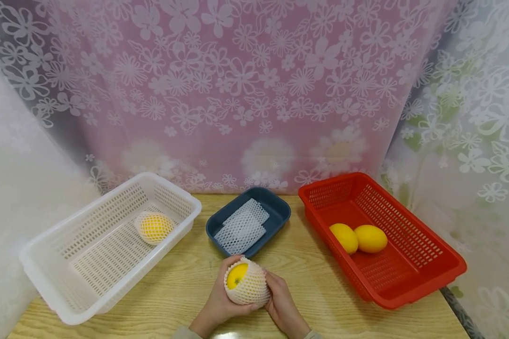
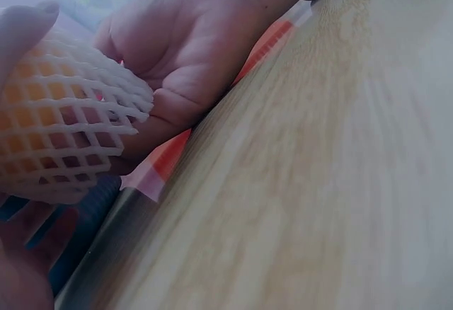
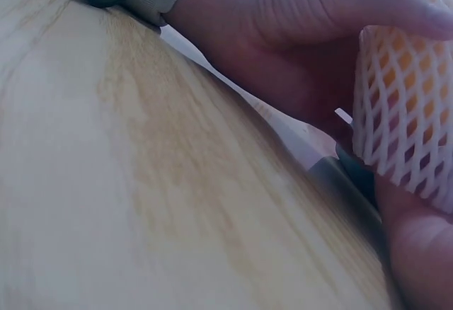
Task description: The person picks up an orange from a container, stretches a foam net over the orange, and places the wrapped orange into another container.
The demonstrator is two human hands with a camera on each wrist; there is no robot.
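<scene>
A yellow fruit [image 1: 237, 276] sits in a white foam net [image 1: 250, 288], held above the table's front part, its stem end showing through the opening. My left hand [image 1: 225, 296] grips the netted fruit from the left, thumb along its near side. From the other side my right hand [image 1: 283, 301] holds the net; in the left wrist view its curled fingers are at the net's loose edge [image 2: 134, 105], partly hidden by the mesh. The right wrist view shows the left thumb [image 3: 382, 7] lying over the foam net [image 3: 407, 112].
Behind the hands, a dark blue tray [image 1: 281, 210] holds flat foam nets [image 1: 239, 233]. At left, a white basket [image 1: 110, 301] contains a netted yellow fruit [image 1: 154, 228]. The red basket [image 1: 420, 287] at right has two bare yellow fruits [image 1: 371, 238]. A flowered curtain [image 1: 237, 94] hangs behind.
</scene>
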